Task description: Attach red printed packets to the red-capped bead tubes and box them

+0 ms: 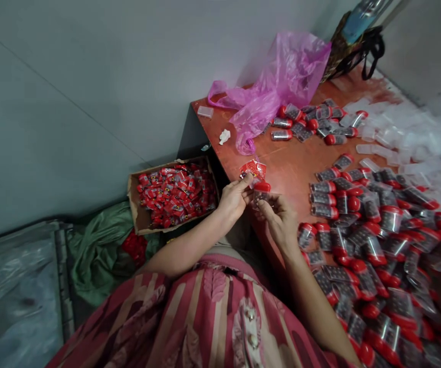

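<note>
The person's L hand [234,200] had its fingers pinched on a red printed card [253,169], w/ the R hand [277,220] just beside it, fingers closed on a clear, red-capped container [261,193], both nr the worktop's [285,158] L edge. More red-capped containers [358,235] lay piled to the R; a cardboard box [139,209] of red packets [178,191] sat L.
</note>
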